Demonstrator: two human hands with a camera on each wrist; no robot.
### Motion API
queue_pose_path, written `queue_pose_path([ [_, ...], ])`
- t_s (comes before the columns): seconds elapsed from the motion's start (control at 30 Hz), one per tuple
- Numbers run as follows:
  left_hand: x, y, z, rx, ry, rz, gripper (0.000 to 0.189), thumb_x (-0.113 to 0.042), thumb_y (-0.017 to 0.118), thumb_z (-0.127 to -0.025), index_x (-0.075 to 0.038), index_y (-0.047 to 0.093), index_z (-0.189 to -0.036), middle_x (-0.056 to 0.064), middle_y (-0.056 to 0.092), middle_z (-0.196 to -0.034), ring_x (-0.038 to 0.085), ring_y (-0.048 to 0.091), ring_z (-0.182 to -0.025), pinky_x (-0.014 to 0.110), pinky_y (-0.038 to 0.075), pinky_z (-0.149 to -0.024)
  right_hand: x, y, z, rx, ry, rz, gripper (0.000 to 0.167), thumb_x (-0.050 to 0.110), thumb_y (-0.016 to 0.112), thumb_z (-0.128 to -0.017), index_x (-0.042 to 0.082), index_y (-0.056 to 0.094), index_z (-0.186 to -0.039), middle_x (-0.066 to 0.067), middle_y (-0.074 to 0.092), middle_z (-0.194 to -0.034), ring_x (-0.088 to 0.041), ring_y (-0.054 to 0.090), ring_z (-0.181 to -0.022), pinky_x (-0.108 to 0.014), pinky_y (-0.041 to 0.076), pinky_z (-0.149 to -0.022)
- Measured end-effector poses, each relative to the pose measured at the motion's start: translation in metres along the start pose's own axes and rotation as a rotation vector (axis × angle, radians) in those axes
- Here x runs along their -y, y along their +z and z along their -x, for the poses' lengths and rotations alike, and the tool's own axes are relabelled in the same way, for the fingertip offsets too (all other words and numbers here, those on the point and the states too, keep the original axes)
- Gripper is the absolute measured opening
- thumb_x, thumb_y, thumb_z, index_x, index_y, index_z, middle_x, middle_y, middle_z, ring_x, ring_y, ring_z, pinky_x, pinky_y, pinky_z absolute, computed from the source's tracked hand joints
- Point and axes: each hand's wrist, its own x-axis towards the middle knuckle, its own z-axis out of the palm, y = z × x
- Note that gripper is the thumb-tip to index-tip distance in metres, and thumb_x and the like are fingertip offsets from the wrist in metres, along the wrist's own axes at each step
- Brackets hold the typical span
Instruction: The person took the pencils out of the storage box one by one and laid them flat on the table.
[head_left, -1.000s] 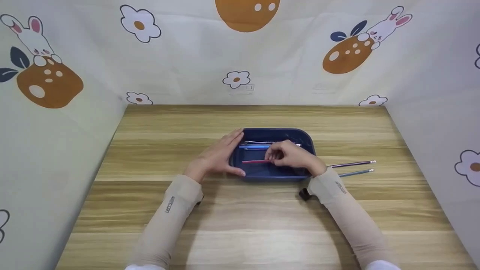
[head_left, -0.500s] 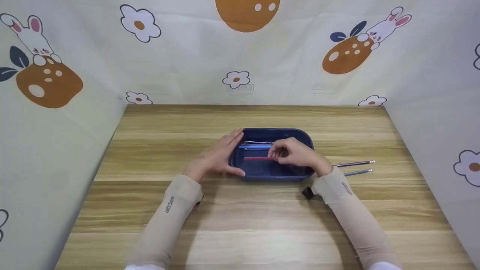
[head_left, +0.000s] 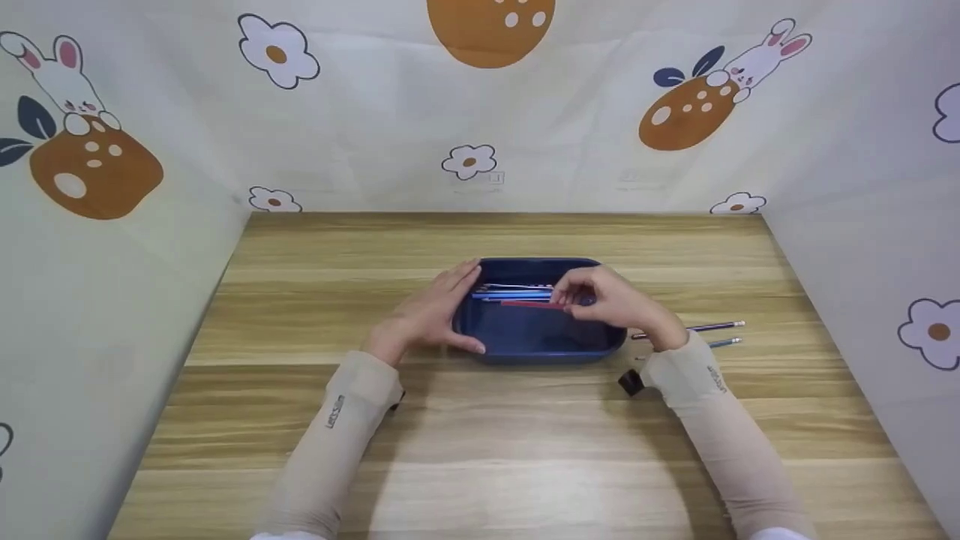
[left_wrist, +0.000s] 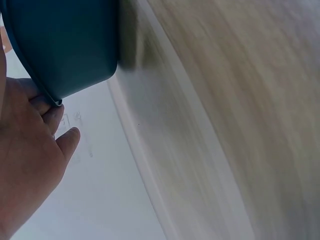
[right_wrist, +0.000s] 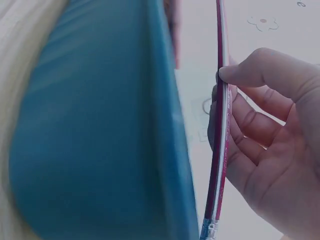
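Note:
A dark blue rectangular bin (head_left: 540,358) stands on the table. My left hand (head_left: 431,311) rests against its left end, thumb and fingers spread along the side; the left wrist view shows the fingertips at the bin's rim (left_wrist: 30,75). Between thumb and fingers, my right hand (head_left: 611,304) pinches a red pencil (head_left: 529,304) over the right part of the bin. Seen from the right wrist, this pencil (right_wrist: 219,130) is dark red with a pale stripe and a metal ferrule at its lower end. Several blue and other pencils (head_left: 510,295) lie inside along the bin's far side.
Right of the bin, partly behind my right wrist, a dark pencil (head_left: 716,326) and a blue pencil (head_left: 725,343) lie on the wooden table (head_left: 525,450). A printed cloth (head_left: 360,135) with flowers and rabbits hangs around the table's back and sides.
My right hand has moved right and towards the back, carrying the red pencil from the bin's front half to beside the other pencils. My left hand stays at the bin's left end.

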Motion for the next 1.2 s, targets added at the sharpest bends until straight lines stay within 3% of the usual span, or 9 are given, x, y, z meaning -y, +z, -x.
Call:
queue_pose_path([
  [0.2, 0.003, -0.001, 0.005, -0.011, -0.006, 0.016, 0.131, -0.071, 0.077, -0.069, -0.010, 0.007, -0.161, 0.007, 0.001, -0.170, 0.025, 0.004, -0.158, 0.042, 0.010, -0.130, 0.012, -0.011, 0.007, -0.051, 0.004, -0.072, 0.018, -0.009, 0.063, -0.088, -0.005, 0.069, -0.104, -0.022, 0.070, -0.099, -0.006, 0.062, -0.086, -0.018, 0.055, -0.078],
  [0.5, 0.004, -0.001, 0.009, -0.012, -0.022, 0.031, 0.131, -0.069, 0.079, -0.069, -0.011, 0.006, -0.162, 0.005, 0.001, -0.170, 0.025, 0.004, -0.158, 0.042, 0.009, -0.130, 0.014, -0.031, 0.023, -0.103, 0.025, 0.000, 0.017, -0.005, 0.065, -0.089, 0.002, 0.072, -0.102, -0.015, 0.071, -0.096, -0.009, 0.060, -0.085, -0.017, 0.053, -0.077],
  [0.77, 0.005, -0.001, 0.009, -0.011, -0.016, 0.001, 0.130, -0.071, 0.077, -0.069, -0.009, 0.009, -0.161, 0.005, 0.002, -0.170, 0.026, 0.006, -0.157, 0.044, 0.011, -0.129, -0.007, -0.045, 0.045, -0.156, -0.038, -0.001, 0.018, -0.011, 0.066, -0.086, -0.002, 0.072, -0.100, -0.021, 0.070, -0.093, -0.007, 0.063, -0.082, -0.012, 0.054, -0.076],
  [1.2, 0.003, -0.003, 0.010, 0.002, -0.034, 0.000, 0.130, -0.072, 0.076, -0.069, -0.011, 0.008, -0.162, 0.004, 0.002, -0.170, 0.026, 0.006, -0.157, 0.044, 0.011, -0.129, -0.041, -0.059, 0.088, -0.243, 0.004, 0.039, 0.020, -0.019, 0.066, -0.080, -0.008, 0.070, -0.096, -0.020, 0.069, -0.090, 0.001, 0.062, -0.079, -0.010, 0.053, -0.073],
])
